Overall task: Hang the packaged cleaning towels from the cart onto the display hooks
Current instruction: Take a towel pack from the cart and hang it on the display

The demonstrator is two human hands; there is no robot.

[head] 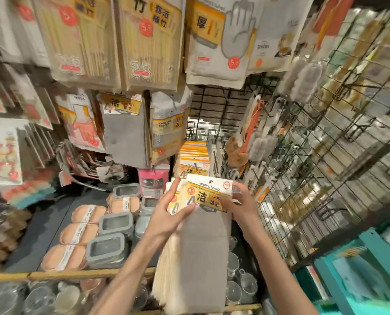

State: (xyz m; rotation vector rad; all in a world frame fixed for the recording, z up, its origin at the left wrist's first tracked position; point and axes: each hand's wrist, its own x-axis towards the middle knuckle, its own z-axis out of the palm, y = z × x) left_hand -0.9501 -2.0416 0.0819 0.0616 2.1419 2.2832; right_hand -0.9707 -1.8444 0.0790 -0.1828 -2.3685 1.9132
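Several grey cleaning-towel packs with yellow-and-white header cards (pixel 203 235) sit fanned in my grasp: my left hand (pixel 166 214) pinches the stack's left edge, my right hand (pixel 244 208) closes on the front header's right corner. They hang just below the row of matching hung packs (pixel 195 159) on the wire grid panel (pixel 303 178). The stack could slip apart if I miss the header hole. The front header reads "Cleaning towels".
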